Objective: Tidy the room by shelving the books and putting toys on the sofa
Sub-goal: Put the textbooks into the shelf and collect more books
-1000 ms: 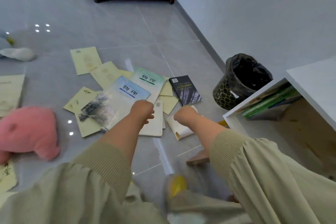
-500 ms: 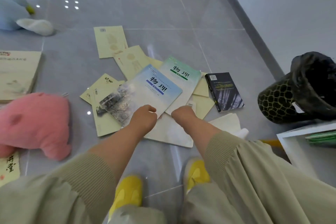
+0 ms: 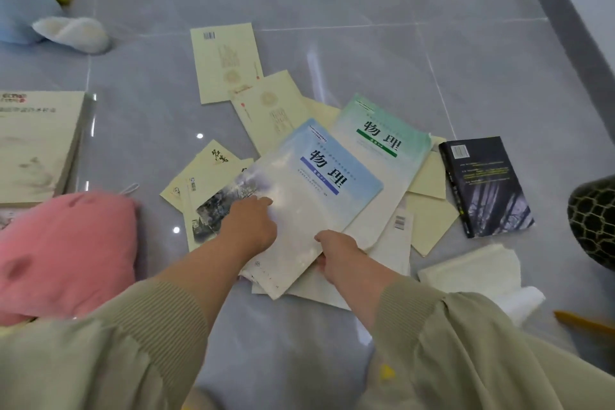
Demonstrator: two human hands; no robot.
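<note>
Several books lie scattered on the grey tiled floor. On top is a blue-and-white textbook [image 3: 319, 190]. My left hand [image 3: 249, 226] rests on its left part, fingers on the cover. My right hand [image 3: 336, 255] grips its near edge, thumb on top and fingers underneath. Partly under it lies a green-and-white textbook [image 3: 382, 140]. Pale yellow booklets [image 3: 226, 60] fan out around them, and a black book [image 3: 482, 186] lies at the right. A pink plush toy [image 3: 63, 253] sits at the left, and a blue-and-white plush toy [image 3: 30, 7] lies at the far left.
A large cream book [image 3: 33, 143] lies at the left edge. A white open book [image 3: 476, 273] lies near right, with a black-lined waste bin [image 3: 595, 220] at the right edge. The wall's skirting [image 3: 565, 10] runs along the upper right.
The view has tilted down and closer to the pile; the sofa and shelf have left the frame. Both hands reached forward from clenched in the air onto the blue textbook.
</note>
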